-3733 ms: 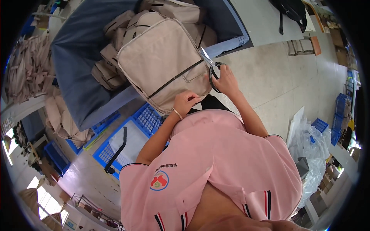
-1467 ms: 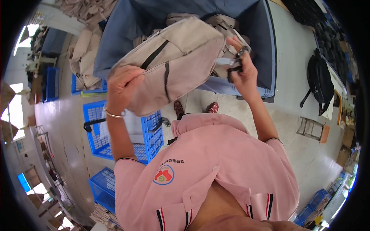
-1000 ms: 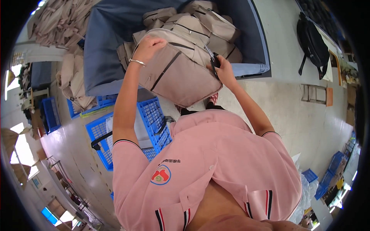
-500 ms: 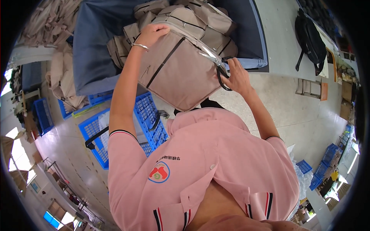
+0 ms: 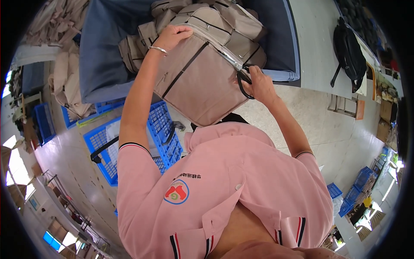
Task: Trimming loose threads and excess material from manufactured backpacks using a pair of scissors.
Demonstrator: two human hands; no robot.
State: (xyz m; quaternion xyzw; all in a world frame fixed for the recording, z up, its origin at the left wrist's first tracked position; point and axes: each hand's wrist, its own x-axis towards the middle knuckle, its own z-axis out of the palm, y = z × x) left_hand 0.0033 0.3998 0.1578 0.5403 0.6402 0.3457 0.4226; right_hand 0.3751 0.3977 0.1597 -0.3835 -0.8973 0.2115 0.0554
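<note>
A beige fabric bag piece (image 5: pixel 200 84) with a dark zipper strip hangs in front of me, its lower corner against my waist. My left hand (image 5: pixel 173 36) pinches its upper left edge. Black-handled scissors (image 5: pixel 233 61) are in my right hand (image 5: pixel 260 84), with fingers through the loops. Their blades lie along the bag piece's upper right edge and look closed together. Exactly what lies between the blades is too small to tell.
Beyond the piece, a blue fabric-lined bin (image 5: pixel 108 56) holds several beige bags (image 5: pixel 248 23). Blue plastic crates (image 5: pixel 161 129) stand on the floor at left. A black backpack (image 5: pixel 350 56) lies on the grey table (image 5: pixel 317 52) at right. More beige fabric (image 5: pixel 69 82) hangs at far left.
The scissors' blades have gone from spread apart to closed along the edge. My right hand has shifted slightly left. My left hand keeps its pinch on the bag piece.
</note>
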